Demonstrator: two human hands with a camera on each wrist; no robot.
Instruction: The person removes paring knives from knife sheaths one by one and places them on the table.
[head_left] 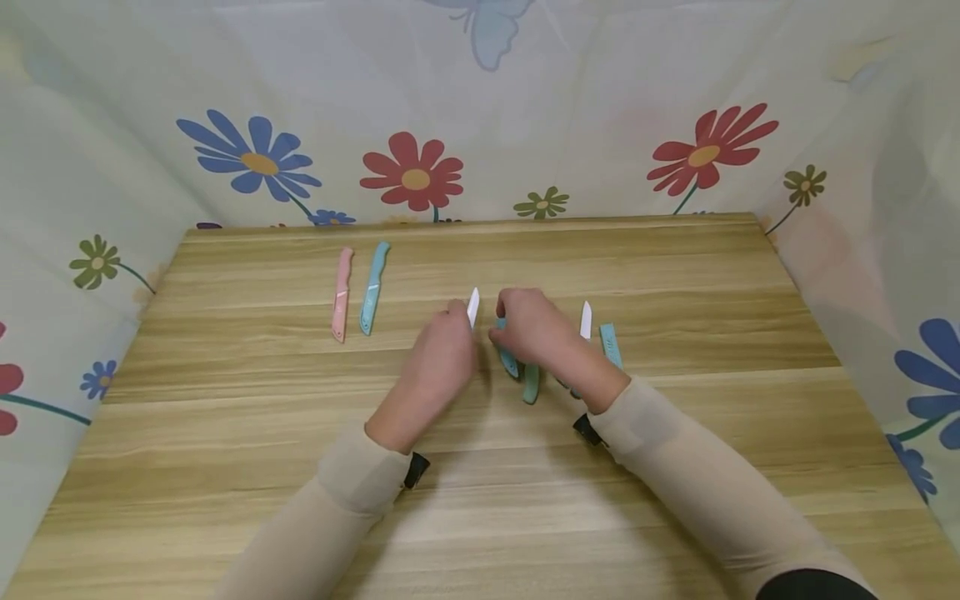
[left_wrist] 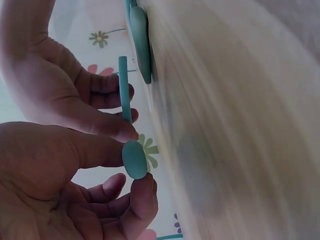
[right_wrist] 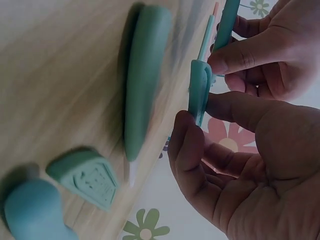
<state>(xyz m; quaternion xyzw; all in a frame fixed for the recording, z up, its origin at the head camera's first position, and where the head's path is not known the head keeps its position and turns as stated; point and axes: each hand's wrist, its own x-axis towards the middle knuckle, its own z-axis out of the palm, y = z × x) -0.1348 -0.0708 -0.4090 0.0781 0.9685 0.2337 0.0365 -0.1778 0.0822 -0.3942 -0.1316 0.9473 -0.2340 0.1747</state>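
My left hand (head_left: 442, 350) pinches a paring knife by its teal handle (left_wrist: 135, 160), and the white blade (head_left: 473, 307) points away from me. Close beside it, my right hand (head_left: 534, 325) pinches a teal blade sheath (right_wrist: 199, 87) between thumb and fingers. The sheath and the blade are apart. Just below the right hand lies a green knife handle (head_left: 531, 385), whose white blade (right_wrist: 132, 172) shows in part in the right wrist view. Another bare white blade (head_left: 586, 321) lies under the right wrist, its handle mostly hidden.
A second teal sheath (head_left: 611, 344) lies right of the bare blade. Toward the back left, a pink sheathed knife (head_left: 342, 296) and a light-blue sheathed knife (head_left: 374, 289) lie side by side. The wooden table (head_left: 247, 408) meets a flowered cloth (head_left: 592, 108) behind.
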